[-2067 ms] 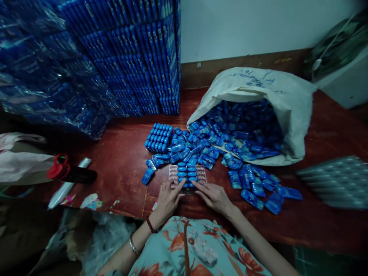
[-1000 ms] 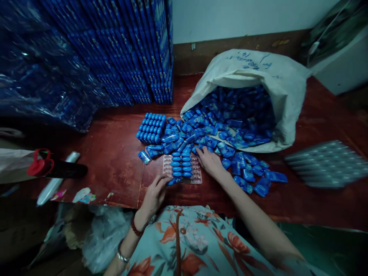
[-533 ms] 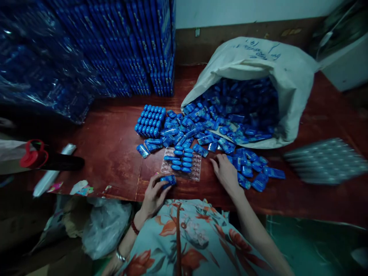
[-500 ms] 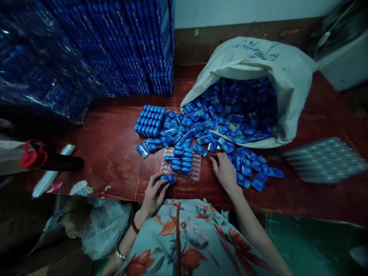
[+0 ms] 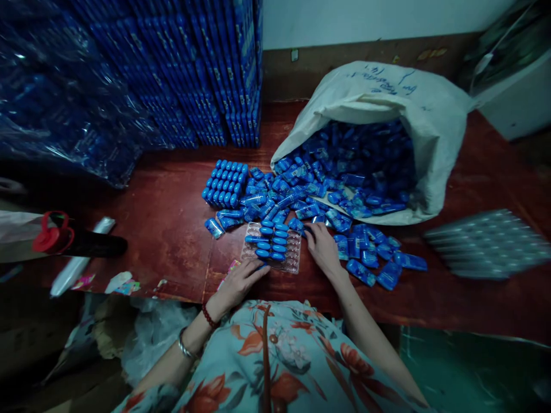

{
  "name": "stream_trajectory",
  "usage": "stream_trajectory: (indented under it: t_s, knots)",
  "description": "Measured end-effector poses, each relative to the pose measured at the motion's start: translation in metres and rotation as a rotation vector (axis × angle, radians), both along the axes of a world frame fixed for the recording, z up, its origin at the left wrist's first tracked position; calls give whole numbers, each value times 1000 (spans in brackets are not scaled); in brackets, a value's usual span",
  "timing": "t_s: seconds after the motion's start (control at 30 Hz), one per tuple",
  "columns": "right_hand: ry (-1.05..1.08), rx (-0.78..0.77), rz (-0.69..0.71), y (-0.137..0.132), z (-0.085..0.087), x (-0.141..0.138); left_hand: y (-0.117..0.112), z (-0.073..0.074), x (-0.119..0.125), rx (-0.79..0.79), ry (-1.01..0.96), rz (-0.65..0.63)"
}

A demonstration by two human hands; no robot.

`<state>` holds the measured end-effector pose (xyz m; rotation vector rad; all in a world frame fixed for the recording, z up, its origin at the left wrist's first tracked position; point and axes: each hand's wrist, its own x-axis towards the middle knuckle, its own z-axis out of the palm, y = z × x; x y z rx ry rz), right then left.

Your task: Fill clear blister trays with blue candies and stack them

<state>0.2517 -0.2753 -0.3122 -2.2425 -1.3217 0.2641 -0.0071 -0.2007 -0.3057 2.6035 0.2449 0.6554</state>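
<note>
At clear tray (image 5: 294,251), has right hand (image 5: 325,248) by blue packet (image 5: 295,224) at two o'clock, left hand (image 5: 238,282) at seven, grips too shadowed to tell.

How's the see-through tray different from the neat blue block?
The tray shows clear hollows on both sides; the block looks all blue and tightly packed. The tray is between the left hand and right hand; the block sits farther back, to the left. Both show blue pieces and rest on the red table.
</note>
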Motion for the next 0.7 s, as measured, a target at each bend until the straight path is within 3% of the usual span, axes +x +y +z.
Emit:
stream_trajectory:
  t_s: [0.2,0.47,0.6,0.7]
  knots:
    - [143,83,42,-9,12,-3,5,4,2,-1,2,13]
    - [143,146,-25,-7,7,11,5,8,23,44,127,15]
    - [-27,-40,49,11,15,16,-5,1,23,120,74,196]
    - [-186,-292,159,31,24,11,-10,-3,21,34,1,259]
